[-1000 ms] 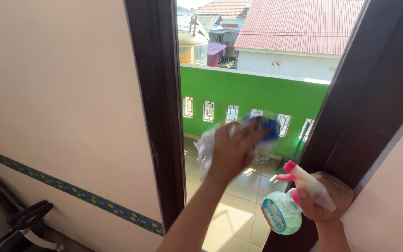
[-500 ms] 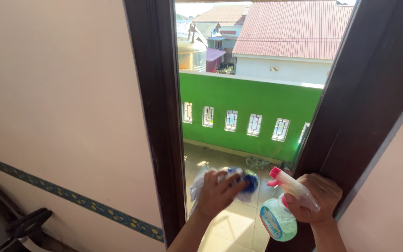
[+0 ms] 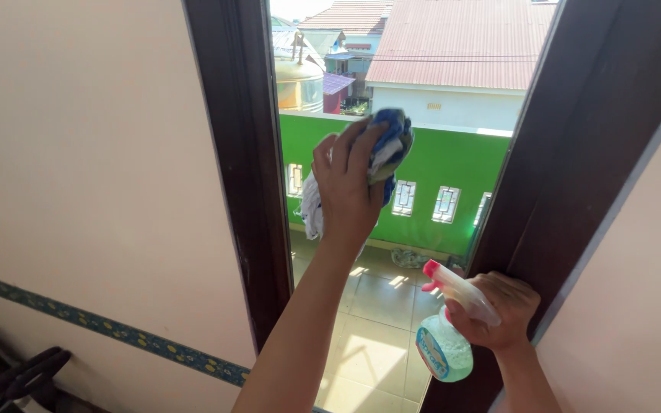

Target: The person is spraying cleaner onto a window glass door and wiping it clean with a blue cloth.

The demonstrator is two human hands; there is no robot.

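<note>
My left hand (image 3: 348,187) presses a crumpled blue and white cloth (image 3: 386,150) flat against the glass of a narrow window (image 3: 422,99), about halfway up the pane. My right hand (image 3: 495,310) grips a clear spray bottle (image 3: 444,343) with a pink and white trigger head, held low by the right side of the dark brown window frame (image 3: 575,153). The bottle's nozzle points left toward the glass.
The left frame post (image 3: 239,168) borders a cream wall (image 3: 78,153) with a blue patterned strip (image 3: 109,329). A dark object (image 3: 28,375) sits at the lower left. Through the glass I see a green balcony wall, tiled floor and red roofs.
My left hand with the cloth dropped to the lower pane, then rose to mid-pane. My right hand and the bottle stayed by the right frame, shifting slightly in view.
</note>
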